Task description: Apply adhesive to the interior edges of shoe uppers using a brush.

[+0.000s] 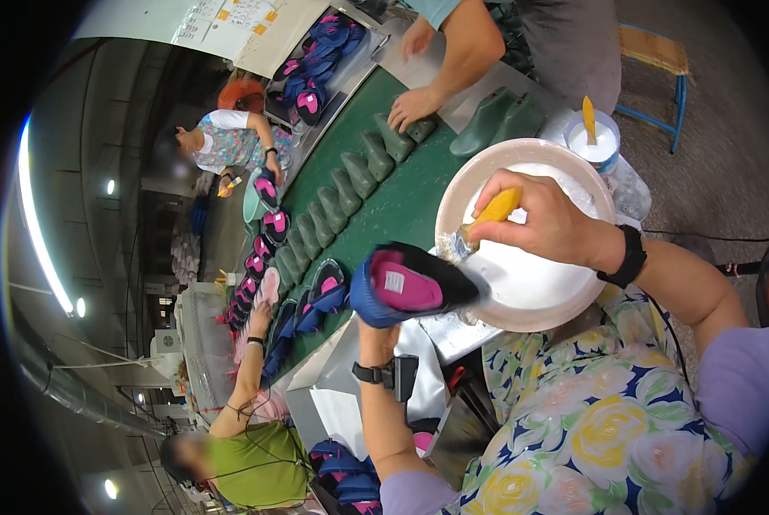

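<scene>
My right hand [543,219] grips a brush [498,206] by its yellow handle. The brush's bristles are over the left rim of a wide basin [603,184] of white liquid, close to the shoe. In my left hand [377,339] is a blue and black shoe upper [410,287] with a pink inside and a white label; most of my fingers are hidden behind it. The shoe's dark end reaches the basin's edge and looks slightly smeared by motion. A second yellow-handled brush [589,120] stands in a small tub [606,148] of white liquid beyond the basin.
A green conveyor belt [401,197] carries a row of green shoe lasts [341,190] and several blue-pink shoe uppers [324,287]. Co-workers' hands [414,107] work along it. Larger lasts [496,120] lie near the basin. A stool [650,51] stands at the far right.
</scene>
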Demonstrator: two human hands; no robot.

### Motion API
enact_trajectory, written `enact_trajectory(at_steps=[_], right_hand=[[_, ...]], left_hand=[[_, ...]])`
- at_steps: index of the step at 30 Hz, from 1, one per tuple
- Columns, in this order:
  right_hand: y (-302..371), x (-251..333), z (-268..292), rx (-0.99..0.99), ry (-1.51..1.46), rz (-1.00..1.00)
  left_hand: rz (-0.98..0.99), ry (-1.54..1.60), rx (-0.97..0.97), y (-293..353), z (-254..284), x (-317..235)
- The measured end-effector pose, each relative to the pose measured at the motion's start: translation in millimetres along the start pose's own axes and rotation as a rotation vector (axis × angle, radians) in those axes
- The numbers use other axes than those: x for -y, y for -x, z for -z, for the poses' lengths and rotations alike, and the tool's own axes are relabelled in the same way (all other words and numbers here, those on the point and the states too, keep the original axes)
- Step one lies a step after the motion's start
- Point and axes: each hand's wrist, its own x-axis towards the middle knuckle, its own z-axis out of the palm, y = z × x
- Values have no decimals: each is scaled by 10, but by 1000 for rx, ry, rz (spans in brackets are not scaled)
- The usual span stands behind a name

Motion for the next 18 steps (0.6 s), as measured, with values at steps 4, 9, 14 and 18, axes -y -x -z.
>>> enact_trajectory(at_steps=[4, 9, 14, 18], right_hand=[[-63, 7, -110, 90, 33, 331], [-151, 44, -399, 289, 46, 755], [-246, -106, -326, 273, 211, 537], [-203, -84, -148, 331, 200, 234]], left_hand=[[404, 492, 347, 205, 77, 310], [535, 585, 489, 270, -19, 610], [524, 582, 486, 277, 28, 596], [447, 523, 410, 292, 78, 538]])
